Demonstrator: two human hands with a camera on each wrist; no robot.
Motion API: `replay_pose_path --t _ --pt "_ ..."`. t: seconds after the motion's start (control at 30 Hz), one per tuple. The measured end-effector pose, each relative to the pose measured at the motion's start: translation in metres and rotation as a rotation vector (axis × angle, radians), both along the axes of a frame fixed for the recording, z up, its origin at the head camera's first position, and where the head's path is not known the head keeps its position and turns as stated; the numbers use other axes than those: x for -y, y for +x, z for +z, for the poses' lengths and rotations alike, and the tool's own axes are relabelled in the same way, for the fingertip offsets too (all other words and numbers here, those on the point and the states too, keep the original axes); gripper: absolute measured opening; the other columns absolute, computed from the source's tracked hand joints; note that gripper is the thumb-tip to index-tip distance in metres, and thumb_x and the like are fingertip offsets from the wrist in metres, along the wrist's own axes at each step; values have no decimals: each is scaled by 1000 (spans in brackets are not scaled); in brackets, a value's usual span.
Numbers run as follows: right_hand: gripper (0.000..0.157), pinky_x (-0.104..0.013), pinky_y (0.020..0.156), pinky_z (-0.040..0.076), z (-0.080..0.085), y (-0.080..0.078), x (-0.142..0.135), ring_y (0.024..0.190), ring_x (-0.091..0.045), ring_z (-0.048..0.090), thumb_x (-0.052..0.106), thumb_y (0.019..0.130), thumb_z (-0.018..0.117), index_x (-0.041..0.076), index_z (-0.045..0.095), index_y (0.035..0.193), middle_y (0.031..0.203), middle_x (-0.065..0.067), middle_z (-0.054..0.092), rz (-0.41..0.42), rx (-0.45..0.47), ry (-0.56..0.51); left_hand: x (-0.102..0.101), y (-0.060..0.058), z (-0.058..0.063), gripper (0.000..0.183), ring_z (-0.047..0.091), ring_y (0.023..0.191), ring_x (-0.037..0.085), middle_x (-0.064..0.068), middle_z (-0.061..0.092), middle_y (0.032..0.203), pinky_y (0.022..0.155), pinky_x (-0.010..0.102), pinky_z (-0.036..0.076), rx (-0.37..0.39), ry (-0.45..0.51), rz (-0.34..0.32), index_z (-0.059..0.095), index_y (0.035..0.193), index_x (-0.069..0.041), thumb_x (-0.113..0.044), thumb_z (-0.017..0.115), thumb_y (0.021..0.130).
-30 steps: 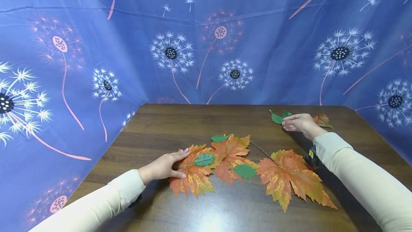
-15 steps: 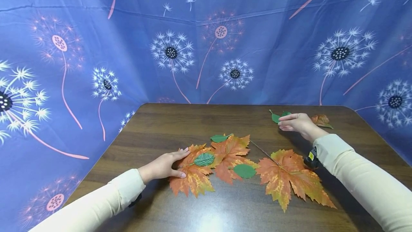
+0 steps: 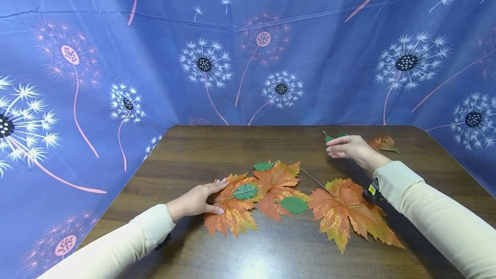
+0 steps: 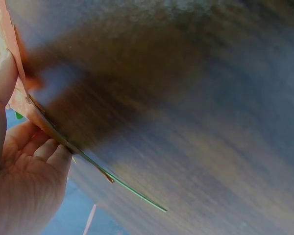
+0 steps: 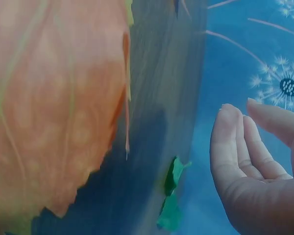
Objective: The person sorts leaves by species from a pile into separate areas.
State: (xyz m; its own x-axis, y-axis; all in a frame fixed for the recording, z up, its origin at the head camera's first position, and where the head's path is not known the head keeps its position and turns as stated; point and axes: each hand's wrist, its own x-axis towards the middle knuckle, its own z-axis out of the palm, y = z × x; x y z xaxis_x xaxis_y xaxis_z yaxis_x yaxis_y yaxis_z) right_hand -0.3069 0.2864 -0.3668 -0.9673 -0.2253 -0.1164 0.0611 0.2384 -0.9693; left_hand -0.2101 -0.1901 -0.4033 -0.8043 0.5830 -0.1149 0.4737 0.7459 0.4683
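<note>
My left hand [image 3: 195, 200] rests on the leftmost orange maple leaf [image 3: 232, 219], thumb and fingers spread over its left side. A ribbed green leaf [image 3: 246, 191] lies on that maple leaf. In the left wrist view, the stem [image 4: 132, 190] juts past the fingers. At the back right, my right hand [image 3: 350, 147] is held with its fingers loosely bent and nothing between them. It partly hides small green leaves [image 3: 328, 138] behind it. The right wrist view shows its thumb apart from the fingertips and a green leaf [image 5: 174, 176] lower down.
A middle maple leaf [image 3: 277, 180] overlaps the left one, with a smooth green leaf [image 3: 294, 205] and another green leaf [image 3: 264, 166] by it. A larger maple leaf [image 3: 348, 210] lies under my right forearm. A curled brownish leaf [image 3: 385, 143] sits at the table's far right.
My right hand has moved left, covering more of the small green leaves and exposing more of the brownish leaf. My left hand has stayed on the maple leaf.
</note>
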Motion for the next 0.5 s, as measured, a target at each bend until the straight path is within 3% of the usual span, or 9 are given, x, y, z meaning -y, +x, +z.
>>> replay_pose_path --t 0.2,0.5 --pt "43 -33 88 56 2 6 11 88 -11 71 6 93 64 -15 51 129 96 -1 74 48 14 39 1 0 -1 83 28 143 39 18 29 157 113 57 28 8 5 3 34 150 -4 -36 73 84" --pt "50 -41 92 54 10 20 35 91 -17 71 13 91 67 -15 51 129 108 -11 72 113 -38 134 0 1 1 82 29 143 39 18 31 156 112 58 29 1 2 3 35 150 -4 -35 73 84"
